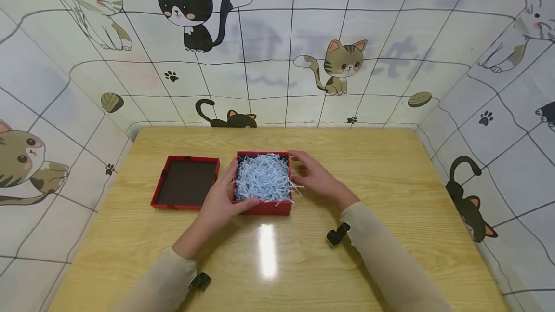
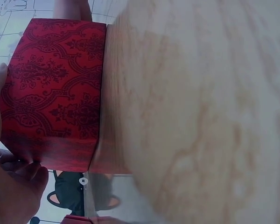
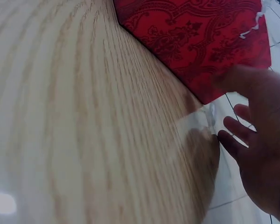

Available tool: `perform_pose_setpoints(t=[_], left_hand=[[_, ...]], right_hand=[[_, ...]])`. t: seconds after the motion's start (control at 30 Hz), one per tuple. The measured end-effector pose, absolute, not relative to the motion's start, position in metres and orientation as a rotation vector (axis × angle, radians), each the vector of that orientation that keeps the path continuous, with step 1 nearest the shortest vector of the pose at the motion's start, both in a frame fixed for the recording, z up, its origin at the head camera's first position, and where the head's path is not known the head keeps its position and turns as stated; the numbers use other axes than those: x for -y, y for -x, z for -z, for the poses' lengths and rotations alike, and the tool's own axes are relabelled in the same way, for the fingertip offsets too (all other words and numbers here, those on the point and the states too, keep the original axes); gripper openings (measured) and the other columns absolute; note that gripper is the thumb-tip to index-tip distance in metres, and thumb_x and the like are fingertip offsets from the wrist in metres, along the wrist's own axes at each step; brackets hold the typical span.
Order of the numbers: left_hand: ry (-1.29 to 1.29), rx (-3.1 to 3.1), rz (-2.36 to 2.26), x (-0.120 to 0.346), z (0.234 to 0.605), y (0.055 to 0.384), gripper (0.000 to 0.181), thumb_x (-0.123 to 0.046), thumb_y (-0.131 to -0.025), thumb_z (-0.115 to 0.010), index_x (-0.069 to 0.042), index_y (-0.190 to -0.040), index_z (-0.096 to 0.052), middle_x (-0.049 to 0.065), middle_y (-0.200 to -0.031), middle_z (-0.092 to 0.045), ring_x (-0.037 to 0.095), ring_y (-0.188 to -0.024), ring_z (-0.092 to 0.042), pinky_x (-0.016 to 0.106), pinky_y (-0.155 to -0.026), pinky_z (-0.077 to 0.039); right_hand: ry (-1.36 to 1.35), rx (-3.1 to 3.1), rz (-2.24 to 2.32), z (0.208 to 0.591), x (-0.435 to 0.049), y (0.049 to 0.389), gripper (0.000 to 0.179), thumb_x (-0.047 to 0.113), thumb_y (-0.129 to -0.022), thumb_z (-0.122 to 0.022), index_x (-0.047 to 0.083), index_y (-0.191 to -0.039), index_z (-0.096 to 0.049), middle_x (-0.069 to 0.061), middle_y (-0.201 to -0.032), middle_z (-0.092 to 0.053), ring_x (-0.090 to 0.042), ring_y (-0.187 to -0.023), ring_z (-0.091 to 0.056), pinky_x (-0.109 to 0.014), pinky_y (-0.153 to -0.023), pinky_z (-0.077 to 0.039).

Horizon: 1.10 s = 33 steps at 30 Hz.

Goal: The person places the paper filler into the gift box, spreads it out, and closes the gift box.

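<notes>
A square red box (image 1: pixel 265 208) with a dark damask pattern stands on the table, filled to the rim with pale blue shredded paper (image 1: pixel 262 177). My left hand (image 1: pixel 221 201) holds its near left corner, thumb along the front edge and fingers on the left side. In the left wrist view, the curled fingertips (image 2: pixel 25 170) meet the box's side wall. On the other side is my right hand (image 1: pixel 318 177), fingers relaxed and spread near the far right corner. Its blurred thumb (image 3: pixel 238 79) overlaps the right wall in the right wrist view.
Left of the box, the red lid (image 1: pixel 191 206) lies upturned, its dark inside showing. Paper strands (image 1: pixel 297 187) hang over the box's right rim. A wood-grain table (image 1: pixel 368 158) carries everything, with cat-print walls (image 1: pixel 269 76) behind and at both sides.
</notes>
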<state>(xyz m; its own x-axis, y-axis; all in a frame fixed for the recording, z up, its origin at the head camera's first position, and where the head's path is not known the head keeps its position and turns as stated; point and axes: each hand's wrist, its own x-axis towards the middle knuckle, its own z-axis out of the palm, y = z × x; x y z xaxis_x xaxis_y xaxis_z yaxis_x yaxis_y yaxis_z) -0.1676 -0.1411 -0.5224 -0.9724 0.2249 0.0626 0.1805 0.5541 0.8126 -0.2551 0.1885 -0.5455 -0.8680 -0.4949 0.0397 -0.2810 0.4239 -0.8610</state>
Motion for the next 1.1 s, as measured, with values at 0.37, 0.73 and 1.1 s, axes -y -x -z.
perform_pose_setpoints(t=[0.37, 0.73, 1.1], left_hand=[[-0.356, -2.716, -1.452, 0.144, 0.52, 0.164, 0.122, -0.055, -0.087, -0.094, -0.024, -0.179, -0.02, -0.003, -0.184, -0.021, 0.031, -0.169, -0.021, 0.064, -0.129, -0.029], [-0.353, -2.728, -1.452, 0.143, 0.52, 0.165, 0.122, -0.055, -0.087, -0.094, -0.024, -0.179, -0.02, -0.003, -0.183, -0.022, 0.03, -0.169, -0.021, 0.064, -0.13, -0.029], [-0.358, -2.729, -1.43, 0.141, 0.522, 0.167, 0.122, -0.057, -0.087, -0.093, -0.025, -0.179, -0.02, -0.003, -0.183, -0.022, 0.03, -0.169, -0.022, 0.064, -0.129, -0.029]], right_hand=[[0.46, -2.662, 1.314, 0.539, -0.176, 0.266, 0.014, 0.005, -0.105, -0.074, 0.011, -0.114, -0.083, -0.002, -0.112, -0.08, -0.024, -0.107, -0.072, -0.048, -0.1, -0.061], [0.266, -2.624, 1.569, 0.514, -0.186, 0.257, 0.015, 0.012, -0.105, -0.079, 0.003, -0.115, -0.083, -0.005, -0.108, -0.081, -0.024, -0.099, -0.072, -0.034, -0.084, -0.06], [0.329, -2.58, 1.761, 0.473, -0.185, 0.243, 0.015, 0.015, -0.104, -0.081, 0.003, -0.114, -0.083, -0.006, -0.108, -0.081, -0.024, -0.097, -0.073, -0.028, -0.08, -0.061]])
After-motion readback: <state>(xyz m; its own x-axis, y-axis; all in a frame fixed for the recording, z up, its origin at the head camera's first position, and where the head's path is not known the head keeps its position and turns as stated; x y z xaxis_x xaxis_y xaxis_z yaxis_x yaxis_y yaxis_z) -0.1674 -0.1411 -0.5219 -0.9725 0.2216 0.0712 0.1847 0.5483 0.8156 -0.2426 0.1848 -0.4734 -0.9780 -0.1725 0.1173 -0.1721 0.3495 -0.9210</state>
